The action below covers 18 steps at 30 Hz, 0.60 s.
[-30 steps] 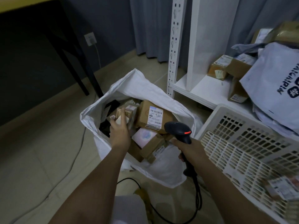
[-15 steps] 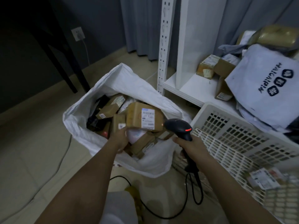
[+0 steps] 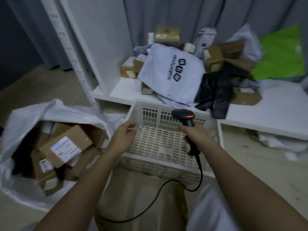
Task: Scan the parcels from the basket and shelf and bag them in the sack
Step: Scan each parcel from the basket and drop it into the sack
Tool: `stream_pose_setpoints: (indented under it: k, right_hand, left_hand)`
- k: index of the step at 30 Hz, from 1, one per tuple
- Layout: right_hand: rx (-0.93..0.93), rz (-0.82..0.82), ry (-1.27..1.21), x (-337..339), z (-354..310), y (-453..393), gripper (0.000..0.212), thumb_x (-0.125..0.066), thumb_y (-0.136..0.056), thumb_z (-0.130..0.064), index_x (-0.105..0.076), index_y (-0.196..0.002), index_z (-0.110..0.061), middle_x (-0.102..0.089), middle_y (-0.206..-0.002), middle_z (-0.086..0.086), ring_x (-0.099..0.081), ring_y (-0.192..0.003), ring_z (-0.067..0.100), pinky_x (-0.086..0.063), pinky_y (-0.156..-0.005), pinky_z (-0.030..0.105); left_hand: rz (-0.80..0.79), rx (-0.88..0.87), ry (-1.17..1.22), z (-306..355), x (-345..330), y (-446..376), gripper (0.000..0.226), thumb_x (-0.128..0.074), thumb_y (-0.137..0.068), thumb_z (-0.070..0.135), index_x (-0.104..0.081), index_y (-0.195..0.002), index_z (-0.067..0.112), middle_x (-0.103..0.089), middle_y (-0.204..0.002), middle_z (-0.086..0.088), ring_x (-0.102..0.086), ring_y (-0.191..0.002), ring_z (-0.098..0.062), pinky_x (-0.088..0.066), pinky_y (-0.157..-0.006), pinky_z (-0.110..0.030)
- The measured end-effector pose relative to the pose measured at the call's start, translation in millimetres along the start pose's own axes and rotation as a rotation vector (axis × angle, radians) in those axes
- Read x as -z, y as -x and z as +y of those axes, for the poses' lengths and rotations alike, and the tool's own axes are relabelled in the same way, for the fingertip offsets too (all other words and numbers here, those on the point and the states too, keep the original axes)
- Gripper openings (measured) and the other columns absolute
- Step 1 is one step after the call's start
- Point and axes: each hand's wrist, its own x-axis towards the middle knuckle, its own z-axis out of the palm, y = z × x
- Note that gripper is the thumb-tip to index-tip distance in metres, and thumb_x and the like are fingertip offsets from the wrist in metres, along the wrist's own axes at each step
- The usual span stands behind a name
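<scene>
While the right hand (image 3: 194,133) grips the handle of a black barcode scanner (image 3: 185,118), its fingers curled around it, the left hand (image 3: 124,139) hangs over the left edge of the white plastic basket (image 3: 150,104) and holds nothing; its fingers are loosely bent. The scanner shows a small red light on its head and stands above the middle of the basket, and its black cable (image 3: 166,185) runs down to the floor in a curve. The inside of the basket is blurred, so I cannot tell if a parcel lies there.

On the left side stands the white sack (image 3: 25,117), open at the top, with several brown cardboard parcels inside; the biggest box (image 3: 66,145) has a white label on it. Behind the basket is the white shelf (image 3: 275,104), which carries a heap of parcels: a grey mailer bag (image 3: 168,75) with dark print, brown boxes (image 3: 213,59), a black bag (image 3: 215,90) and a bright green bag (image 3: 281,54). Grey curtains hang behind the shelf.
</scene>
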Motion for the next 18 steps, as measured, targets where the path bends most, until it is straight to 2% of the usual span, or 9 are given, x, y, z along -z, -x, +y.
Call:
stream_pose_setpoints:
  k: [2, 5, 10, 12, 14, 16, 18]
  right_hand:
    - [-0.022, 0.068, -0.043, 29, 11, -10, 0.015, -0.071, -0.083, -0.012, -0.056, -0.083, -0.010, -0.051, -0.061, 0.009, -0.048, -0.048, 0.019, -0.038, -0.046, 0.025]
    - [-0.062, 0.115, -0.070, 67, 29, -23, 0.014, -0.070, -0.083, -0.011, -0.056, -0.085, -0.010, -0.052, -0.063, 0.010, -0.048, -0.048, 0.020, -0.039, -0.049, 0.027]
    - [-0.087, 0.169, -0.115, 100, 62, -50, 0.020, -0.071, -0.082, -0.010, -0.053, -0.075, -0.015, -0.053, -0.064, 0.007, -0.049, -0.052, 0.020, -0.042, -0.054, 0.030]
    - [-0.097, 0.191, -0.143, 103, 70, -66, 0.019, -0.071, -0.081, -0.009, -0.055, -0.073, -0.014, -0.054, -0.065, 0.006, -0.050, -0.054, 0.020, -0.044, -0.059, 0.032]
    - [-0.110, 0.220, -0.194, 105, 77, -84, 0.018, -0.070, -0.080, -0.008, -0.055, -0.073, -0.014, -0.054, -0.065, 0.005, -0.051, -0.056, 0.020, -0.045, -0.062, 0.032]
    - [-0.116, 0.265, -0.240, 108, 83, -103, 0.019, -0.070, -0.081, -0.009, -0.054, -0.073, -0.014, -0.054, -0.065, 0.004, -0.053, -0.059, 0.020, -0.044, -0.061, 0.032]
    - [-0.129, 0.300, -0.278, 110, 89, -120, 0.022, -0.071, -0.082, -0.011, -0.052, -0.072, -0.015, -0.054, -0.063, 0.004, -0.054, -0.059, 0.020, -0.044, -0.058, 0.029]
  left_hand:
    - [-0.086, -0.022, 0.016, 16, -49, -10, 0.028, -0.051, -0.098, 0.013, -0.056, -0.126, 0.011, -0.060, -0.121, -0.006, -0.057, -0.104, -0.020, -0.047, -0.081, -0.028]
    - [-0.238, -0.001, -0.011, 33, -121, -28, 0.036, -0.053, -0.098, 0.020, -0.050, -0.132, 0.009, -0.055, -0.128, -0.008, -0.055, -0.113, -0.023, -0.049, -0.087, -0.035]
    - [-0.419, 0.111, -0.106, 32, -231, -52, 0.054, -0.059, -0.094, 0.027, -0.039, -0.141, 0.011, -0.044, -0.140, -0.009, -0.052, -0.120, -0.026, -0.049, -0.087, -0.034]
    - [-0.470, 0.125, -0.147, 20, -264, -61, 0.059, -0.067, -0.089, 0.030, -0.042, -0.138, 0.010, -0.047, -0.137, -0.010, -0.053, -0.120, -0.027, -0.047, -0.091, -0.035]
    - [-0.480, 0.132, -0.160, 7, -291, -72, 0.078, -0.074, -0.074, 0.045, -0.042, -0.136, 0.009, -0.049, -0.134, -0.009, -0.052, -0.122, -0.030, -0.046, -0.097, -0.037]
    - [-0.446, 0.117, -0.176, -6, -317, -89, 0.097, -0.075, -0.065, 0.053, -0.033, -0.142, 0.013, -0.040, -0.142, -0.014, -0.042, -0.131, -0.034, -0.039, -0.106, -0.044]
    - [-0.416, 0.050, -0.248, -17, -340, -106, 0.098, -0.075, -0.077, 0.042, -0.018, -0.152, 0.017, -0.017, -0.155, -0.016, -0.019, -0.143, -0.034, -0.026, -0.114, -0.043]
